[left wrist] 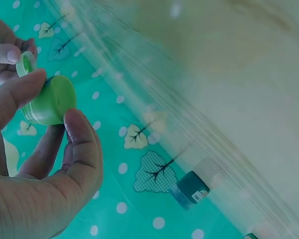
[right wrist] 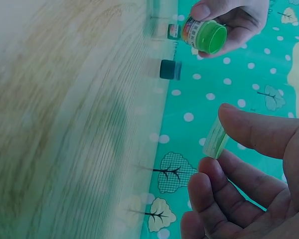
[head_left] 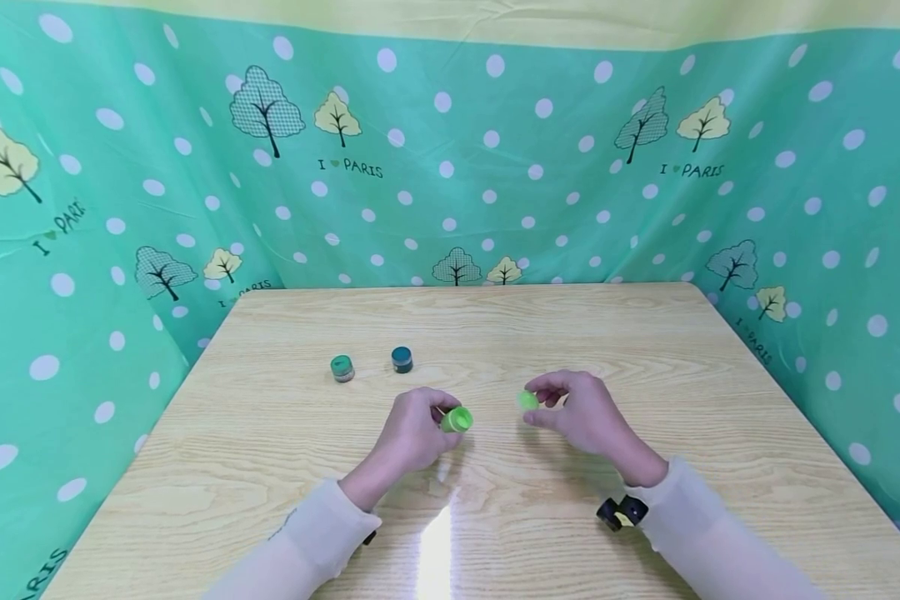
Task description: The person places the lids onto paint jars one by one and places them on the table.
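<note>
My left hand grips a small light-green paint jar, its uncovered mouth tilted toward the right. In the right wrist view the jar shows a printed label and green paint inside its mouth. Between the thumb and fingertips of my right hand is a translucent lid with green on its inner side. The lid is held on edge in the right wrist view. Jar and lid are apart, both above the table.
Two closed paint jars stand on the wooden table, beyond my left hand: a green jar and a dark blue jar. A green dotted curtain hangs behind the table and at its sides.
</note>
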The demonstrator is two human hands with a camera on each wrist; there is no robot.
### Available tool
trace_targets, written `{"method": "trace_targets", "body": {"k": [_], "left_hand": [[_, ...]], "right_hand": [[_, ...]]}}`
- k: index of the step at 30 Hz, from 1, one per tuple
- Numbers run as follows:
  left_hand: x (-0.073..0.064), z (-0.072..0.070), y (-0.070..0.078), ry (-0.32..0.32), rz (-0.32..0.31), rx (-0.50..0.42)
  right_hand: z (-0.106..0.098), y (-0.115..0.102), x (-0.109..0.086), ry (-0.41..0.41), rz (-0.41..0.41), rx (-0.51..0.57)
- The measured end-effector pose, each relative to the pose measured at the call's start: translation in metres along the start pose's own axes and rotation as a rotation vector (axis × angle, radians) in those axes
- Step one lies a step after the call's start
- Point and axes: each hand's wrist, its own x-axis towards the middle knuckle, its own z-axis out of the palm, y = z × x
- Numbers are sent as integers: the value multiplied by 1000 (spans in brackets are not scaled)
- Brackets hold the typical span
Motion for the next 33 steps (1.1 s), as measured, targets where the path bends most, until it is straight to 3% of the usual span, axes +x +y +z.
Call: {"method": "trace_targets", "body": {"k": [33], "left_hand": [[-1, 6, 7, 15, 38, 13]], "right_hand": [[15, -10, -7, -12, -54, 37]]}}
